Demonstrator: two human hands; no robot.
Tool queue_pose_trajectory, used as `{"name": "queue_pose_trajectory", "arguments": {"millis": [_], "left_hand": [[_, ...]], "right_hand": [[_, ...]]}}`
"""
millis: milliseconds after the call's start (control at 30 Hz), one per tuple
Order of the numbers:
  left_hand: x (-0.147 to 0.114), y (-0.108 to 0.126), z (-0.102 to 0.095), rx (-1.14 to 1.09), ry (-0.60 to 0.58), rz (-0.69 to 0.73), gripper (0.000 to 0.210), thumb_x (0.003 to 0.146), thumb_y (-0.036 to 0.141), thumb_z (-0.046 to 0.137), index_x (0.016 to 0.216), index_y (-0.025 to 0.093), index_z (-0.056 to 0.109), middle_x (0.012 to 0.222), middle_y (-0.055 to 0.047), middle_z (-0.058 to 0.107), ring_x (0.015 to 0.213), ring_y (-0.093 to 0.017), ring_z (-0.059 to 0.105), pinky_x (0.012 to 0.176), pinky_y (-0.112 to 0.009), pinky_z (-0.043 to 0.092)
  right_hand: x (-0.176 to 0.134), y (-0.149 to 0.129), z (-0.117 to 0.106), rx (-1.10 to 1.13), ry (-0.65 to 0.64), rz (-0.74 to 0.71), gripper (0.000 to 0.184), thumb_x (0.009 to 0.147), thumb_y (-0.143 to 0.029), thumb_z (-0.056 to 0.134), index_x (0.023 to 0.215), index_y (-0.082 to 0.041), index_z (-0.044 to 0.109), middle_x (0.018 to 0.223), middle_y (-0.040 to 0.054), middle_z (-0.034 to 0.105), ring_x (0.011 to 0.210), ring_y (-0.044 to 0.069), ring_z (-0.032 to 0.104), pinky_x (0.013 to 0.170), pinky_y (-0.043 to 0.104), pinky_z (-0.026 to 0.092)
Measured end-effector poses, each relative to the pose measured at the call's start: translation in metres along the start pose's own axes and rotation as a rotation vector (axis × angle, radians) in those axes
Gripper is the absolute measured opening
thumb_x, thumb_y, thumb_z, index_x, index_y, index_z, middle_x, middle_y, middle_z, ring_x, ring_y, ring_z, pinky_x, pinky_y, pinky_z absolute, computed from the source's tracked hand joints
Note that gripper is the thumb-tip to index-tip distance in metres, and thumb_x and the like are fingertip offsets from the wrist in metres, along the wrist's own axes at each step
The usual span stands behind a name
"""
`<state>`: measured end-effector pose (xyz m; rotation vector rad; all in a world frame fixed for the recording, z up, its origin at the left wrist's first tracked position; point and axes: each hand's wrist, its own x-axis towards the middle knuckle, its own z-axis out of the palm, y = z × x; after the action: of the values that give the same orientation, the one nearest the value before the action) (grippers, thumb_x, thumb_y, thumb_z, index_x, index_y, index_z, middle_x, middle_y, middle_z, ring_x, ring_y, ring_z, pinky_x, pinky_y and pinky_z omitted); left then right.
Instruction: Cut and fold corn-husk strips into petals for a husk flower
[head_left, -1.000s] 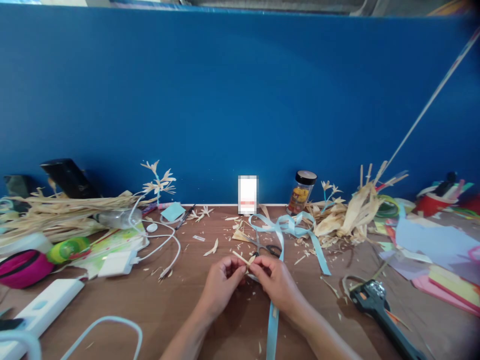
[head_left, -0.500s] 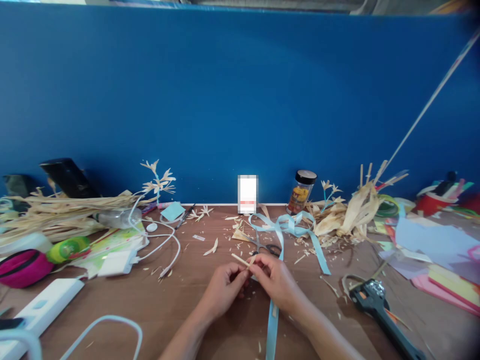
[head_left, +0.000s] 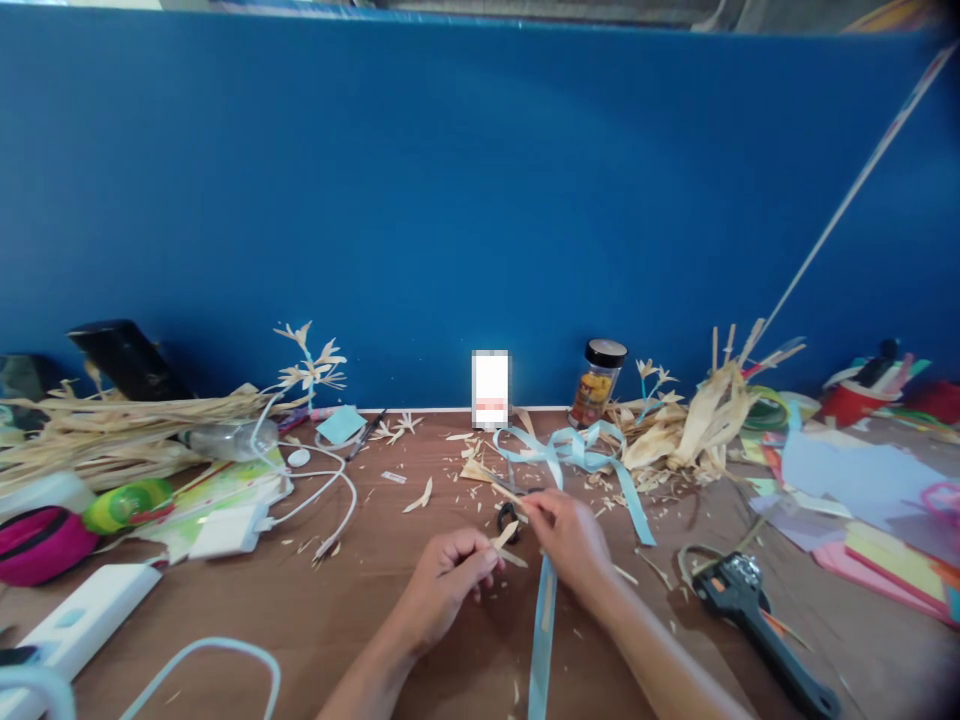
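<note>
My left hand [head_left: 459,572] is closed in a pinch on a small petal-shaped piece of dried husk [head_left: 505,536], its pointed end showing past the fingers. Apart from it, a little higher to the right, my right hand [head_left: 566,530] pinches a thin pale stick-like piece [head_left: 509,491] that points up and left. Partly hidden behind that hand lie the dark-handled scissors [head_left: 508,519]. A light blue ribbon [head_left: 543,630] runs under the right hand, and its loops lie farther back. Pale husk scraps are scattered around both hands.
Husk bundles [head_left: 709,430] and a lidded jar [head_left: 596,385] stand at the back right. A black glue gun [head_left: 750,610] lies at the right front. White cables [head_left: 349,500], a power strip [head_left: 82,620] and a pink pouch [head_left: 45,545] occupy the left. A blue panel [head_left: 480,200] rises behind.
My hands were together and have moved apart. The right hand has gone slightly up and right with the stick-like piece, while the petal-shaped piece now shows in my left fingers.
</note>
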<state>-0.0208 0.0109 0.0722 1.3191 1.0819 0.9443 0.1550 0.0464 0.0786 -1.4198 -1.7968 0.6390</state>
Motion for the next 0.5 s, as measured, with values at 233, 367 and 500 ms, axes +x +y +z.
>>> {"name": "queue_pose_trajectory", "arguments": {"millis": [233, 367, 500], "left_hand": [[0.007, -0.011, -0.003, 0.026, 0.085, 0.008, 0.029, 0.076, 0.039, 0.048, 0.068, 0.012, 0.058, 0.054, 0.003, 0.047, 0.044, -0.008, 0.041, 0.044, -0.019, 0.032], [0.007, -0.014, -0.001, 0.084, 0.078, 0.045, 0.031, 0.077, 0.039, 0.047, 0.06, 0.013, 0.053, 0.052, 0.003, 0.044, 0.045, -0.008, 0.04, 0.044, -0.019, 0.031], [0.003, -0.011, 0.003, 0.156, 0.015, 0.091, 0.033, 0.079, 0.036, 0.045, 0.055, 0.014, 0.05, 0.052, 0.003, 0.043, 0.049, -0.009, 0.04, 0.047, -0.019, 0.03]], "right_hand": [[-0.002, -0.004, 0.007, 0.537, -0.163, 0.16, 0.04, 0.078, -0.039, 0.048, 0.114, -0.022, 0.048, 0.091, 0.0025, 0.06, 0.038, 0.004, 0.039, 0.035, 0.017, 0.03], [-0.013, -0.017, 0.02, 0.536, -0.28, 0.094, 0.028, 0.078, -0.036, 0.051, 0.097, -0.017, 0.059, 0.083, 0.0027, 0.063, 0.054, 0.009, 0.052, 0.049, 0.02, 0.041], [-0.016, -0.021, 0.02, 0.412, -0.259, 0.0, 0.025, 0.081, -0.032, 0.046, 0.084, -0.015, 0.065, 0.075, 0.0032, 0.066, 0.073, 0.017, 0.058, 0.066, 0.025, 0.044]]}}
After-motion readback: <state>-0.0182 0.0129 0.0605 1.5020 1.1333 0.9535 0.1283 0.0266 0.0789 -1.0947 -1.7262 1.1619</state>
